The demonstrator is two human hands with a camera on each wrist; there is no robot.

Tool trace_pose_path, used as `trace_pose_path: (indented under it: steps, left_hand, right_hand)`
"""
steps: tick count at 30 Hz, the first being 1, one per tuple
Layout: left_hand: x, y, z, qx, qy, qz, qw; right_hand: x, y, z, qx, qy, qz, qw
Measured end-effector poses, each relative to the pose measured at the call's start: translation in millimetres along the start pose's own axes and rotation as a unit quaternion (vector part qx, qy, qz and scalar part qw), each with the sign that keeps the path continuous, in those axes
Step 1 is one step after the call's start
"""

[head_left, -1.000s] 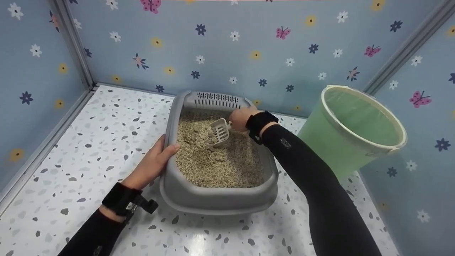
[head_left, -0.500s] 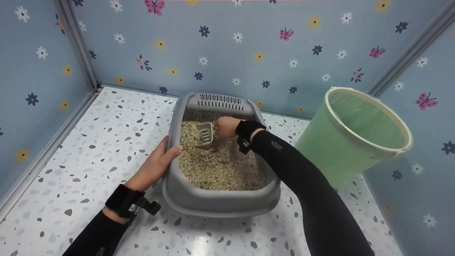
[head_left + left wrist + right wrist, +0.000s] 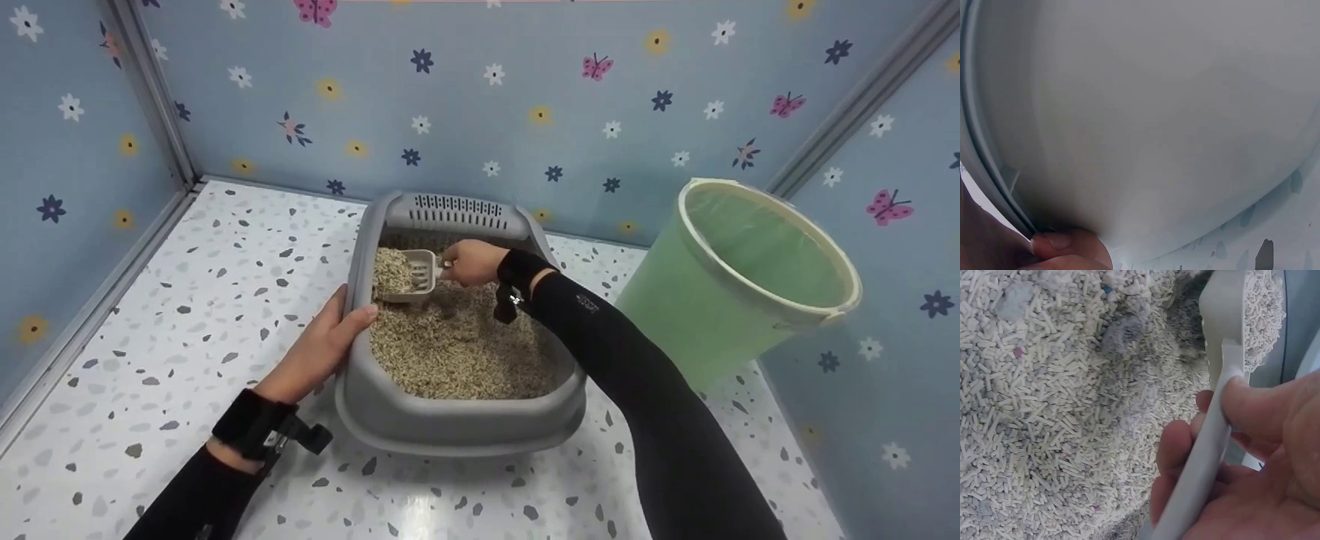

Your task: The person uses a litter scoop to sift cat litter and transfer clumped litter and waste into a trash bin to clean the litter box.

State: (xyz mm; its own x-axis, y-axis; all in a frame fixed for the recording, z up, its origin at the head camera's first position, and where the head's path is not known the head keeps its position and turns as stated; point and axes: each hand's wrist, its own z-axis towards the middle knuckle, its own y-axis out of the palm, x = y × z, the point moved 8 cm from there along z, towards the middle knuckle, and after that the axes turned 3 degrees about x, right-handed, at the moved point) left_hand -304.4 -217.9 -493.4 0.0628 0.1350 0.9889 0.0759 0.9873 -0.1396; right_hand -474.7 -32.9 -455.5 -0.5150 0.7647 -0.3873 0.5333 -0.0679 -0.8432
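Observation:
A grey litter box (image 3: 461,424) stands on the speckled floor, holding pale pellet litter (image 3: 465,352). My left hand (image 3: 322,345) grips its left rim, thumb over the top; curled fingertips (image 3: 1061,242) show under the rim in the left wrist view. With my right hand (image 3: 476,264) I hold a beige slotted litter scoop (image 3: 424,281) by its handle, fingers wrapped round it in the right wrist view. The scoop is at the box's left inner wall, with a heap of litter in and in front of it. Greyish clumps (image 3: 1120,332) lie in the litter.
A green waste bin (image 3: 697,300) with a cream rim and clear liner stands to the right of the box. Blue flower-patterned walls (image 3: 480,97) enclose the floor (image 3: 210,300) at the back, left and right.
My right hand has carried the scoop leftward across the litter to the box's left wall, and litter has gathered in it. My left hand stays on the rim.

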Motion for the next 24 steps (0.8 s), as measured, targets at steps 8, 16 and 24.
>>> trace_pose_path:
  steps: [8,16,24]
  left_hand:
    - [-1.1,2.0,1.6,-0.003,-0.006,0.009,0.9999]
    - [0.7,-0.1,0.2,-0.002,-0.010,0.011,0.9999]
    - [0.7,-0.1,-0.3,-0.004,-0.011,0.009,0.9999]
  right_hand:
    - [9.5,-10.7,-20.1,-0.010,0.005,0.057,0.998]
    - [25.1,-31.0,-43.9,0.015,0.026,0.102,0.994]
    - [29.1,-52.2,-67.1,0.044,0.020,0.187,0.981]
